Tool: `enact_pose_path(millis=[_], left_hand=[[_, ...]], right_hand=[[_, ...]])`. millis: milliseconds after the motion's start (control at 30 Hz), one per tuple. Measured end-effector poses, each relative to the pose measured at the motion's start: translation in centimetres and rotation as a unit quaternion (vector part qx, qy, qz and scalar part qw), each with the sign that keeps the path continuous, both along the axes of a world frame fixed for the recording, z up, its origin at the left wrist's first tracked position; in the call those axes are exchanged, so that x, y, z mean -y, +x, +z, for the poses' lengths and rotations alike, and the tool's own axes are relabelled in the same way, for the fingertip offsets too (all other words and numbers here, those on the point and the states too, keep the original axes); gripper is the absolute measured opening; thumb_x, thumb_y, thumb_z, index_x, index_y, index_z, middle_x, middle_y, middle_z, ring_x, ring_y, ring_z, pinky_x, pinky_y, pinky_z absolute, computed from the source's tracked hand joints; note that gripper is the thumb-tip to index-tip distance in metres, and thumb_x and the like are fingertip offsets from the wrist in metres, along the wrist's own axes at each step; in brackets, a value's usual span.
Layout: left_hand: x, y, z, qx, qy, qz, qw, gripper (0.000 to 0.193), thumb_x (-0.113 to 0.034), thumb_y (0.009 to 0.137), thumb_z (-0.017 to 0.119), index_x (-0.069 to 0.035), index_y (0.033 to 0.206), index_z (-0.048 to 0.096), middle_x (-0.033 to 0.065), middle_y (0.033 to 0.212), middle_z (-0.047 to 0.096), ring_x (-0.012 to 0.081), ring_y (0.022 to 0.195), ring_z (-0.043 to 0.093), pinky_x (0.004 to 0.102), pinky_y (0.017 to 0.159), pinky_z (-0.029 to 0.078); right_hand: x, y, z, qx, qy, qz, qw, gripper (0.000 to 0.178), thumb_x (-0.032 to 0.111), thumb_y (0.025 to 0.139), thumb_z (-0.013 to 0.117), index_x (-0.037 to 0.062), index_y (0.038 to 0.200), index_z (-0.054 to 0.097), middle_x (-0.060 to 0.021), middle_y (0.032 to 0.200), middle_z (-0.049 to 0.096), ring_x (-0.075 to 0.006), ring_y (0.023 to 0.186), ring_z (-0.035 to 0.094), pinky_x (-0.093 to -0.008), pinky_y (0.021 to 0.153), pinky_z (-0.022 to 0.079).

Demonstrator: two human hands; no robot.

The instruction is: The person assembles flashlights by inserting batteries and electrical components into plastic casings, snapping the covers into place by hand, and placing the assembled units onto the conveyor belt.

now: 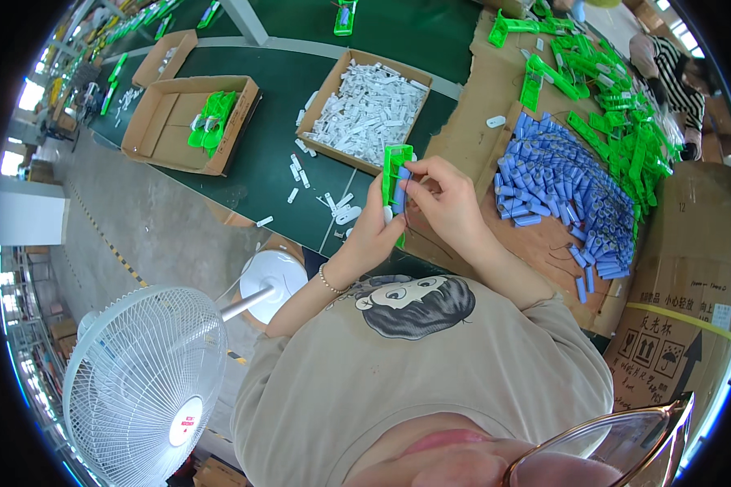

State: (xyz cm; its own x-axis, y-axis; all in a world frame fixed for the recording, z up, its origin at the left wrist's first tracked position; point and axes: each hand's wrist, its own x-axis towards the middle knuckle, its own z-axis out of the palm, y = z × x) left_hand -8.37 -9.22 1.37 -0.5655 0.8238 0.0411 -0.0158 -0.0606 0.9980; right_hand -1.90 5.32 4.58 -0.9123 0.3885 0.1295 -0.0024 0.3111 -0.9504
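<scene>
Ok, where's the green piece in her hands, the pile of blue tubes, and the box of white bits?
green piece (395,159), head view, its upper frame.
pile of blue tubes (544,174), head view, middle of heap.
box of white bits (330,89), head view, left cardboard wall.

Factory assembly line: conveyor belt (260,174), parts cartons (158,122).

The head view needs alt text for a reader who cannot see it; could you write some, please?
Two bare hands, left hand and right hand, hold a green plastic casing with a blue cell over a green conveyor belt. Nearby are a heap of blue cells, a box of white parts and a white fan.
</scene>
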Motion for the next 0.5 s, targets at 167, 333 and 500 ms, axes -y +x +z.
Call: enact_pose_path(millis=[167,333,500], left_hand=[[1.2,-0.6,0.2,-0.022,0.0,0.001,1.0,0.058,-0.005,0.089,0.047,-0.001,0.139,0.019,0.0112,0.11,0.049,0.0146,0.093,0.053,0.0283,0.079,0.045],[2.5,-0.6,0.6,0.096,-0.021,0.005,0.995,0.042,-0.011,0.094,0.045,-0.003,0.133,0.031,0.0088,0.099,0.055,0.0136,0.083,0.057,0.0267,0.072,0.048],[3.8,-0.5,-1.3,0.112,0.02,0.075,0.991,0.032,-0.012,0.095,0.043,-0.003,0.125,0.035,0.0107,0.095,0.056,0.0152,0.075,0.059,0.0287,0.067,0.049]], right_hand=[[1.3,-1.1,-0.6,-0.082,-0.141,-0.08,0.983,0.036,0.002,0.08,0.066,-0.001,0.113,0.053,-0.0068,0.092,0.061,-0.0121,0.081,0.061,-0.0242,0.064,0.049],[1.1,-2.3,-0.8,0.043,-0.39,0.093,0.915,0.036,0.006,0.082,0.066,-0.0005,0.115,0.052,-0.0095,0.099,0.064,-0.0124,0.086,0.059,-0.0265,0.075,0.048],[-1.4,-6.1,0.1,0.134,-0.174,0.231,0.948,0.044,0.012,0.083,0.068,-0.0024,0.12,0.05,-0.0076,0.093,0.065,-0.012,0.084,0.061,-0.0259,0.073,0.049]])
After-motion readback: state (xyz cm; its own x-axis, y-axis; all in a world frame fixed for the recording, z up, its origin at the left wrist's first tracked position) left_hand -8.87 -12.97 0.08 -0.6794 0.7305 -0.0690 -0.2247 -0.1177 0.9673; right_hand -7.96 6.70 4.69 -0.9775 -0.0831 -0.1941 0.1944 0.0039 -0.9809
